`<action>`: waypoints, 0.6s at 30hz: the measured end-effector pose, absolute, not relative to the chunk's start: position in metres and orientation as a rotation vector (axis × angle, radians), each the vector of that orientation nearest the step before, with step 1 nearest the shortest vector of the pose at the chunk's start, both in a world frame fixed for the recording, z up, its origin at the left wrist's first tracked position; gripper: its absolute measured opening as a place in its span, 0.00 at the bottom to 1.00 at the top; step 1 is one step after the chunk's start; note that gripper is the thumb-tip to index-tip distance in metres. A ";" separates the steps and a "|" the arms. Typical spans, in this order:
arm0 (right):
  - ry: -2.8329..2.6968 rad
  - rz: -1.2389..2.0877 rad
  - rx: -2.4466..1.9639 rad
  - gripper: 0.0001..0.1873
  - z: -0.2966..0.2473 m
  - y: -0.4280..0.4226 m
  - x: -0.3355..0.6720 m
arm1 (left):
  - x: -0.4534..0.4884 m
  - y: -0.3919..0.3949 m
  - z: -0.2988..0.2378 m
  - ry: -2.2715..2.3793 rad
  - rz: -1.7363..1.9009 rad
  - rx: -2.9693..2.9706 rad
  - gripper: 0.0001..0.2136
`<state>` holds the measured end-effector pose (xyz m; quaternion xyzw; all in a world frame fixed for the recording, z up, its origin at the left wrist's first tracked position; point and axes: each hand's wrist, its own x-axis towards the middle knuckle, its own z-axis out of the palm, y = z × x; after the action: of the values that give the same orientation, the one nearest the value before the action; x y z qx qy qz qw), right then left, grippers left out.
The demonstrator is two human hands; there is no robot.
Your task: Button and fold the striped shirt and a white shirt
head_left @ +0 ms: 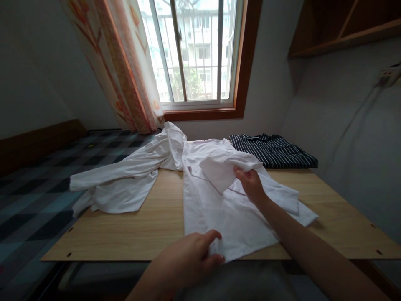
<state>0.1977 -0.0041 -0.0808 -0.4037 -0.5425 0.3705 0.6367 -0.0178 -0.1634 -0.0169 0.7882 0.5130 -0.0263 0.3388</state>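
Observation:
A white long-sleeved shirt (206,196) lies spread across a light wooden board (150,225). One sleeve and part of the body trail off the board's left side. My right hand (250,184) pinches a folded flap of the shirt near its middle and holds it lifted. My left hand (191,259) grips the shirt's near hem at the board's front edge, with the fingers curled over the cloth.
A folded dark striped garment (272,150) lies at the board's far right. A checked blue bed cover (37,192) stretches to the left. A window (194,54) and patterned curtain (125,67) stand behind; a wall and shelf (344,25) close the right.

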 end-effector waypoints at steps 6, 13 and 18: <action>-1.257 1.069 -0.860 0.16 -0.079 -0.016 0.187 | -0.042 -0.084 -0.019 1.468 0.414 2.295 0.18; -1.157 1.155 -0.864 0.15 -0.089 -0.005 0.192 | -0.067 -0.020 -0.103 1.901 0.452 2.710 0.26; -1.244 1.141 -0.853 0.16 -0.083 -0.014 0.189 | -0.075 -0.038 -0.118 1.916 0.212 2.651 0.29</action>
<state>0.1894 -0.0137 -0.0832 -0.3656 -0.5335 0.4892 0.5851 -0.0747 -0.0376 -0.1180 0.8068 0.5833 0.0645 -0.0680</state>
